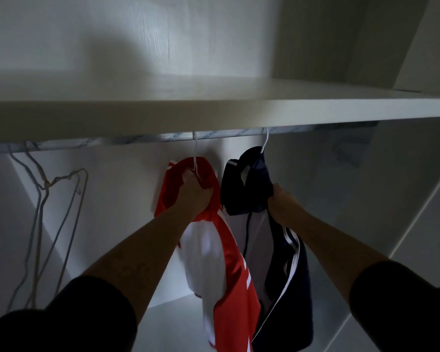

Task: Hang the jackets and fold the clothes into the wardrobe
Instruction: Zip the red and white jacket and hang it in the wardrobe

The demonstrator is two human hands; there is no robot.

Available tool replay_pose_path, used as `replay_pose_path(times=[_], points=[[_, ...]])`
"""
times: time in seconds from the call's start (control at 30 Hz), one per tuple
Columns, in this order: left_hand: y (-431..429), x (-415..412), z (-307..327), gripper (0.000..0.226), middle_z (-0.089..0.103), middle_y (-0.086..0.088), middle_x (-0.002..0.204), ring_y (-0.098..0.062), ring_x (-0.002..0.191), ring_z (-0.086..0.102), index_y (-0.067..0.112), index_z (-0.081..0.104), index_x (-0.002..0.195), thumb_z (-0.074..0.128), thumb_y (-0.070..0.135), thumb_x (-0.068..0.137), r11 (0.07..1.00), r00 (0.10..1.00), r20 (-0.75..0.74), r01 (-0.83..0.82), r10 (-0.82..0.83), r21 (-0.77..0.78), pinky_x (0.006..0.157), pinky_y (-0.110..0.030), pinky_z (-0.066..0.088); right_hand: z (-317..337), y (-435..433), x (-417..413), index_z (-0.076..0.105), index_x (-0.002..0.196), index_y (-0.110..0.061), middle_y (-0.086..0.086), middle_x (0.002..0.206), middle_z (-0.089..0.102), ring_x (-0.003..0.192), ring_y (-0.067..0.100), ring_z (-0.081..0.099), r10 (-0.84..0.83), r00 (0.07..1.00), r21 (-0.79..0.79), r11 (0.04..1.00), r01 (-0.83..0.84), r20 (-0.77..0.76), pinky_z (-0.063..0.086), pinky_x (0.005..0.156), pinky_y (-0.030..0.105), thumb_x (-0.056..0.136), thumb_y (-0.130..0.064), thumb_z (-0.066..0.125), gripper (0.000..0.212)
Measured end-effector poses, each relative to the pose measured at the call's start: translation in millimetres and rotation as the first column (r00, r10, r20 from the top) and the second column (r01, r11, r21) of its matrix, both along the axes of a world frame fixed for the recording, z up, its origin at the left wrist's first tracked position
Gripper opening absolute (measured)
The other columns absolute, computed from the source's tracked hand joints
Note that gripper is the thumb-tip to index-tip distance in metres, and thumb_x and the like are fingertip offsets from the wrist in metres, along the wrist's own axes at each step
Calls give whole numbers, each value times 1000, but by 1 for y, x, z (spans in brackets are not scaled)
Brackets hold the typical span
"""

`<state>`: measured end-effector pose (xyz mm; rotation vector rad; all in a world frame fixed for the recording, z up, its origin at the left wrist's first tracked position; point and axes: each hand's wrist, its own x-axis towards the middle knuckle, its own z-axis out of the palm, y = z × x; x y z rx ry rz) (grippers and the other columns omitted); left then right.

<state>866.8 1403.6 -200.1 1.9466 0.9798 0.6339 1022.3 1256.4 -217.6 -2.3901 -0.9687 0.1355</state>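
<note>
In the head view, 2 jackets hang on white hangers (265, 138) from the metal rail (148, 138). One is a glossy red jacket (229, 252) with white panels. Just right of it is a navy jacket (254, 179) with white stripes and pale lining. Below the rail, the left hand (194, 196) grips the red collar with curled fingers, and the right hand (283, 203) clutches the navy shoulder. Bare wire hangers (43, 189) dangle at the rail's left end.

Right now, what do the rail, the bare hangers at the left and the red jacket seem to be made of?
The rail is probably metal: silvery, finely ridged, with printed lettering, maybe on a film. The hangers are thin wire, likely metal; dim light hides any coating. The red jacket seems smooth synthetic cloth, slightly glossy, with white lining.
</note>
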Motion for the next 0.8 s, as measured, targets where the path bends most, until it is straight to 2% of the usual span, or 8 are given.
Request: replay_pose_path(times=[0.13,0.2,0.27,0.33,0.4,0.57,0.67,0.8], points=[[-9,-11,2,56,62,-4,81,-12,61,56,-3,31,142,50,24,97,996,993,-119,17,-6,90,53,-15,43,4,-15,-8,34,138,-3,21,130,50,115,36,51,-4,1000,-49,999,5,19,42,89,36,97,-12,41,42],[-23,-18,1,69,56,0,77,-9,61,56,3,14,149,54,19,94,994,990,-140,33,-18,106,51,-13,43,6,-31,-21,31,142,-9,18,136,45,121,36,46,-33,999,-3,999,34,43,39,98,39,94,-14,44,50],[-46,-30,-2,87,58,-11,110,-20,89,61,9,0,152,61,16,90,992,987,-148,81,-66,96,76,-26,52,8,-54,-43,34,141,-9,18,136,44,122,35,45,-16,998,79,997,11,56,37,99,37,90,-9,48,53],[-75,-49,-4,92,34,-18,147,-32,127,45,10,-1,152,64,22,88,968,973,-217,132,-84,215,103,-40,41,13,-84,-72,38,140,-8,17,133,46,119,33,47,17,999,157,987,-23,40,37,94,31,87,-5,51,54],[-107,-70,-3,89,19,-12,157,-31,142,26,11,6,152,65,28,88,936,965,-231,192,-125,294,113,-44,30,18,-121,-103,42,137,-9,13,129,51,113,28,51,35,999,245,969,-38,18,35,83,21,88,-7,54,51],[-210,-122,11,39,56,3,127,-9,113,51,20,52,126,63,19,89,940,954,31,289,-299,181,91,-21,41,31,-245,-182,48,131,-19,-6,121,55,104,8,57,-46,987,443,889,112,-156,45,82,14,94,-10,52,39],[-293,-143,18,23,64,15,103,-2,97,61,28,60,102,62,10,88,902,887,161,425,-432,79,74,-6,43,37,-329,-227,50,125,-30,-17,117,55,103,-1,57,-148,964,509,826,242,-219,46,78,8,95,-12,51,35],[-399,-151,19,17,69,7,92,-6,86,64,22,64,93,60,6,90,792,769,257,610,-586,-21,72,-17,47,39,-439,-269,55,115,-32,-16,112,61,101,3,61,-268,911,539,739,404,-314,52,81,21,95,-12,50,29]])
